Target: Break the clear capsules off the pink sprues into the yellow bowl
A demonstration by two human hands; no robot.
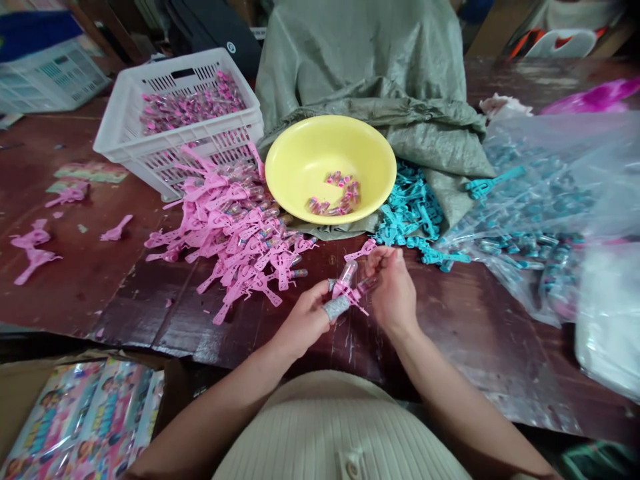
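My left hand, its thumb wrapped in grey tape, grips a pink plastic piece with a clear tube pointing up and away. Close by on the right, my right hand has its fingers curled around the end of a small pink-tipped tube, which meets the pink piece; the contact is partly hidden. Another pink plastic piece lies just beyond the right fingers. To the left spreads a heap of pink plastic pieces, many with clear tubes. A yellow basin beyond my hands holds several small pink-tipped tubes.
A white crate of small tubes stands back left. Turquoise pieces spill from a grey-green sack. At right lies a clear bag of turquoise-tipped tubes. Loose pink pieces lie far left, above a carton of printed packages.
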